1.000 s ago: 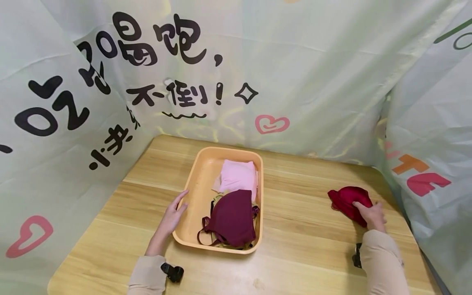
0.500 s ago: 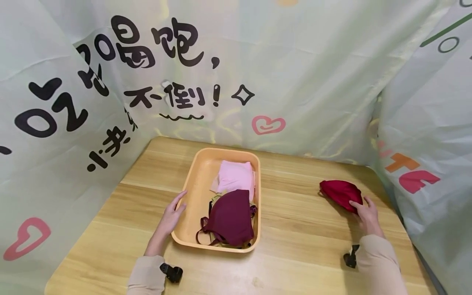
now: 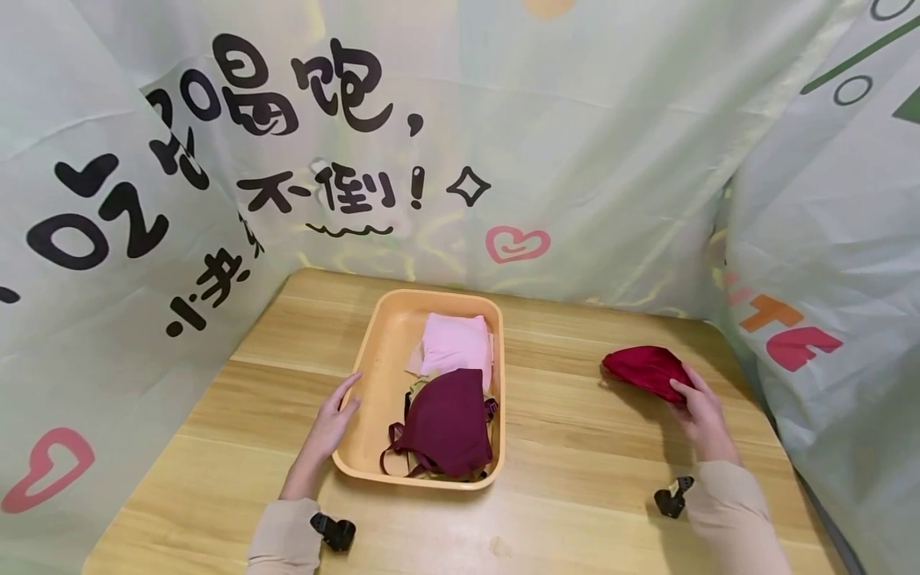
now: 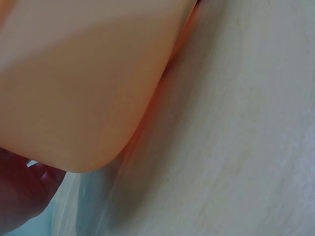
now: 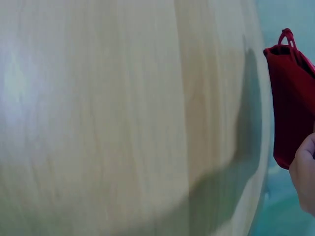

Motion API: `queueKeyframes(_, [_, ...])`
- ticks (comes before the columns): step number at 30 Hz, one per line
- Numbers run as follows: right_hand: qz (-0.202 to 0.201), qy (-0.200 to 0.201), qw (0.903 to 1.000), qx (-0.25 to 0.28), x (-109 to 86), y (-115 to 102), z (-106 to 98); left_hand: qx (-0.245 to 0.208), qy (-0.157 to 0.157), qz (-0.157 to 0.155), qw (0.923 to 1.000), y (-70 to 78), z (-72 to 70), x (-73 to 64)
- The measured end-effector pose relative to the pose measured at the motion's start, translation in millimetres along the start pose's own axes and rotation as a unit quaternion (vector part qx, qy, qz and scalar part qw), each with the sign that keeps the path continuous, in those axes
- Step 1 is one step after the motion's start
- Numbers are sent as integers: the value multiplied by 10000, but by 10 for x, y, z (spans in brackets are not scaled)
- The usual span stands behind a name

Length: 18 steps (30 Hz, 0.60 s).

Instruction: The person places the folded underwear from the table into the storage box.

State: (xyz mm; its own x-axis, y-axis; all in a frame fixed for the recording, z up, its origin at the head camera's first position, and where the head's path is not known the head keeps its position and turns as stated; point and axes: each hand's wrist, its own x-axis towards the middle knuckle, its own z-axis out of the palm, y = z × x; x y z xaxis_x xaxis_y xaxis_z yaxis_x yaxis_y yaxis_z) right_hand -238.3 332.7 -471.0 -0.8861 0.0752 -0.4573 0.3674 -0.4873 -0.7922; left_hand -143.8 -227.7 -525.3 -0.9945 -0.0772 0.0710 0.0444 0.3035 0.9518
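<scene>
In the head view my right hand holds a folded red bra by its right end, raised over the table. The right wrist view shows the same red bra with a thin strap loop at its top and part of the hand at its lower corner. My left hand touches the left side of an orange tray, fingers fairly straight and thumb spread. Inside the tray, a folded maroon bra lies in front of a folded pink garment. Other pieces beneath them are mostly hidden.
The tray stands on a wooden table, left of the red bra. Printed cloth curtains hang behind the table and along both sides. A small black camera is strapped at the left wrist, another black camera at the right.
My right hand has lifted the red bra and carried it leftward, away from the right table edge. My left hand stays at the tray's side. The head view has shifted slightly.
</scene>
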Motion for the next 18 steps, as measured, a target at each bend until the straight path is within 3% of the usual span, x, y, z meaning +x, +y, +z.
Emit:
queueKeyframes(6, [-207, -354, 9987, 292, -66, 15, 276, -115, -64, -43, 9999, 56, -11, -10])
queueKeyframes(12, [-455, -937, 9891, 1038, -114, 37, 576, -115, -102, -207, 9997, 307, -21, -88])
queueKeyframes(18, [-668, -1382, 9822, 1081, -197, 91, 861, -9, -113, -215, 9997, 419, -15, -128])
